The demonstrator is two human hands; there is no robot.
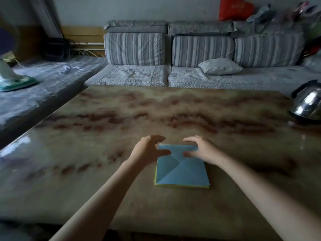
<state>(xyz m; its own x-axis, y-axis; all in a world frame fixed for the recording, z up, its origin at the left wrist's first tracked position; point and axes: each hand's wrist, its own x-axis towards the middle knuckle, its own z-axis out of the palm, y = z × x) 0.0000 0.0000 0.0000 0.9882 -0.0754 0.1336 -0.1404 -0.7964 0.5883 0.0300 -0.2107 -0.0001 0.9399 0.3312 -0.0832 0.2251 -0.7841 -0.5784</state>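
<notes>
Two bare hands at 6 o'clock: left hand [149, 150], right hand [201, 150]. One stack of blue and yellow-green square paper sheets [184, 174], sheet count unreadable. One glossy brown marbled table [121, 119]. One shiny steel kettle [307, 103] at 3. Three grey striped back cushions [202, 51] at 12. One small pale pillow [220, 66], one red plastic bag [234, 9], both at 1. One teal fan base [17, 83] at 10.

Steel kettle [307, 103] at right edge of marbled surface [156, 115]. Beyond, striped sofa [135, 49] with small pillow [220, 66]; red bag [234, 9] above; fan base [17, 82] far left.
</notes>
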